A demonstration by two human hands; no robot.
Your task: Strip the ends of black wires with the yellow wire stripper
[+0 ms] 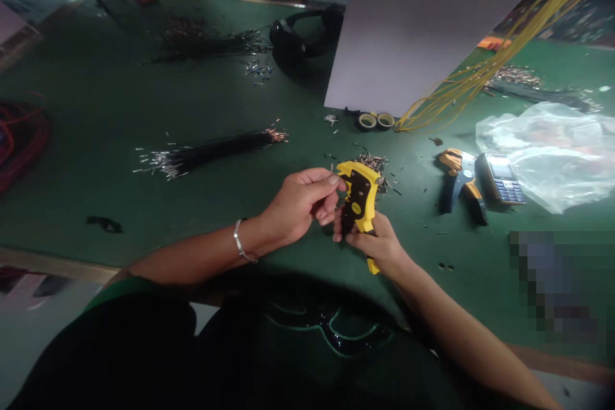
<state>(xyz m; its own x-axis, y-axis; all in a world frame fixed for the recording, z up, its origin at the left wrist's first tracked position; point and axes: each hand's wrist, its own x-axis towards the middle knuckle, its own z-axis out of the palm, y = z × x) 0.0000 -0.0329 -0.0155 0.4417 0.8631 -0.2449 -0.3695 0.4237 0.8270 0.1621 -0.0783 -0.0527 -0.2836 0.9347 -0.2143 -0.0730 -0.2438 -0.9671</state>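
My right hand (387, 245) is wrapped round the handles of a yellow and black wire stripper (359, 189), held upright over the green table. Beside its jaws my left hand (302, 202) is closed in a pinch, fingertips close to the tool's head. Whatever thin piece those fingers may hold is too small to make out. Just behind the stripper lies a heap of short dark and coppery scraps (372, 161). To the left, a bundle of black wires (216, 148) rests on the table, with silvery ends at one side and bare copper ends at the other.
Crimping pliers (464, 182), a keypad phone (502, 178) and a clear plastic bag (557, 160) lie to the right. Two tape rolls (377, 121) sit by a white panel (408, 32) and hanging yellow wires (509, 64). Headphones (302, 38) and more wires (202, 41) lie farther back.
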